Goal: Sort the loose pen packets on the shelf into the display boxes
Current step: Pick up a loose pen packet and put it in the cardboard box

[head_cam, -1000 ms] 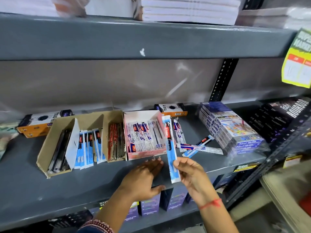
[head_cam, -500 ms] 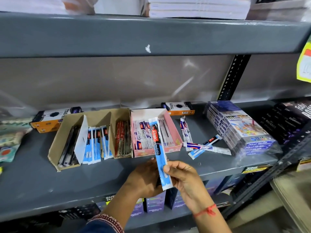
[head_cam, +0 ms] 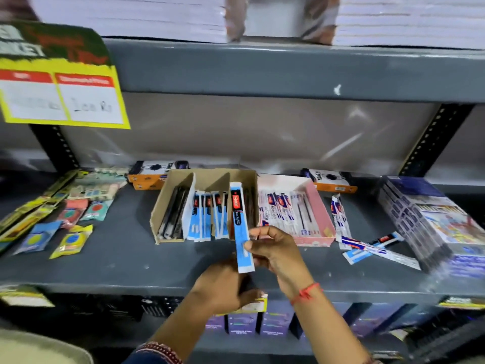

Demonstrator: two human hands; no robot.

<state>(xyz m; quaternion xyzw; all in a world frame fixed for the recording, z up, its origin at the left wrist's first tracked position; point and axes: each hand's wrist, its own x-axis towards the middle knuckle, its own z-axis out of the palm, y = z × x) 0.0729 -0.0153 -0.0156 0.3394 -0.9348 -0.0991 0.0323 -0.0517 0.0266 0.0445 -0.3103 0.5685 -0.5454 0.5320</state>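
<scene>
My right hand (head_cam: 273,249) pinches a long blue pen packet (head_cam: 240,224) with a red and black label, held upright in front of the brown cardboard display box (head_cam: 168,200). My left hand (head_cam: 223,285) touches the packet's lower end from below. The brown box has compartments with dark pens on the left and blue packets (head_cam: 207,216) in the middle. Right of it stands a pink display box (head_cam: 322,206) with white packets. Several loose pen packets (head_cam: 367,249) lie on the grey shelf (head_cam: 118,258) to the right of the pink box.
A shrink-wrapped stack of blue boxes (head_cam: 430,219) sits at the far right. Small coloured sachets (head_cam: 70,219) are spread on the left. Orange and black boxes (head_cam: 154,174) lie at the back. A yellow price sign (head_cam: 60,98) hangs upper left.
The packet has shifted left from over the pink box to in front of the brown box. My view has swung left, bringing the sachets and the yellow sign into sight.
</scene>
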